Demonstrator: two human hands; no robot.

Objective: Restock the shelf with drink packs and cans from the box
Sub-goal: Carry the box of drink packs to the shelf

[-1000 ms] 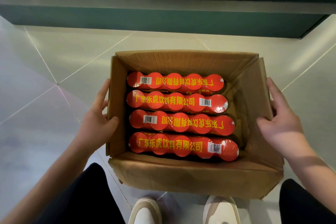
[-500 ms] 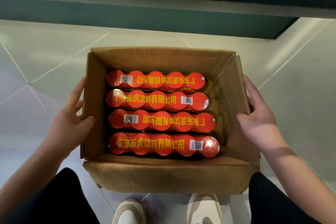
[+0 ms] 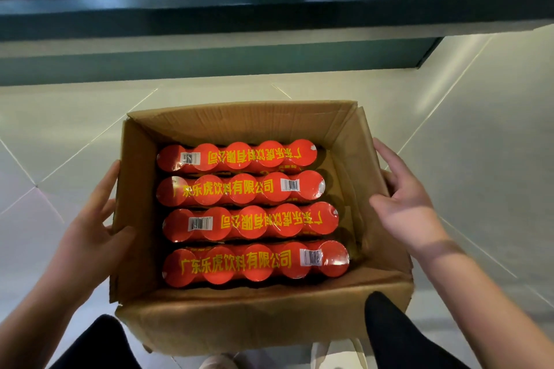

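An open cardboard box (image 3: pixel 239 323) sits low in front of me, over the tiled floor. Inside lie several red shrink-wrapped drink packs (image 3: pixel 248 225) in rows, each with yellow lettering and a barcode sticker. My left hand (image 3: pixel 90 237) presses flat against the box's left wall, thumb hooked over its edge. My right hand (image 3: pixel 404 207) grips the right flap from outside, thumb on the inner side. The dark shelf (image 3: pixel 269 18) runs across the top of the view, its lowest board bare as far as I can see.
Pale glossy floor tiles (image 3: pixel 479 159) surround the box. My dark trouser legs (image 3: pixel 398 335) and light shoes (image 3: pixel 215 362) show at the bottom edge, the right knee overlapping the box's near corner. The shelf base (image 3: pixel 209 66) ends at the upper right.
The box with both hands on its sides has shifted left and then lower in view. The shelf fills more of the top. Both hands keep the same hold.
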